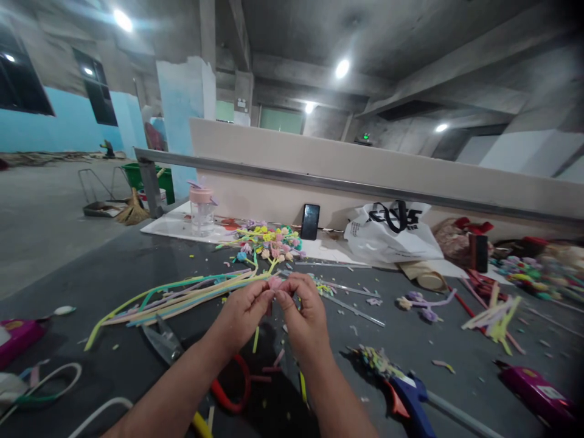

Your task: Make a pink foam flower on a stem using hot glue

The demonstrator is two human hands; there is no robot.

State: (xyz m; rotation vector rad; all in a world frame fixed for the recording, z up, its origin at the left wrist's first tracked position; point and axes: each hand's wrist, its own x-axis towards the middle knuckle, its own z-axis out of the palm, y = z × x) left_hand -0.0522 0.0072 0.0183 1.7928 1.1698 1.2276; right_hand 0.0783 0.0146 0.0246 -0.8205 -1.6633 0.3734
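My left hand [246,304] and my right hand [302,304] meet at the middle of the dark table, both closed in a pinch. Between their fingertips is a small piece of pink pipe cleaner [275,283], mostly covered by the fingers. Left of my hands lies a bundle of long pastel pipe cleaners [182,298]. Just beyond my fingers sits a heap of small pipe-cleaner flowers [269,240]. Metal cutters [162,340] rest partly under my left forearm; a red handle loop [232,384] shows between my arms. Short pipe-cleaner offcuts [272,368] lie below my hands.
A blue hot glue gun [406,389] lies right of my arm, its tip crusted with scraps. Magenta tools [536,389] lie at both sides. Clear glue sticks [356,310] are scattered ahead. At the back stand a bottle [202,213], a phone [310,221] and a white bag [392,234].
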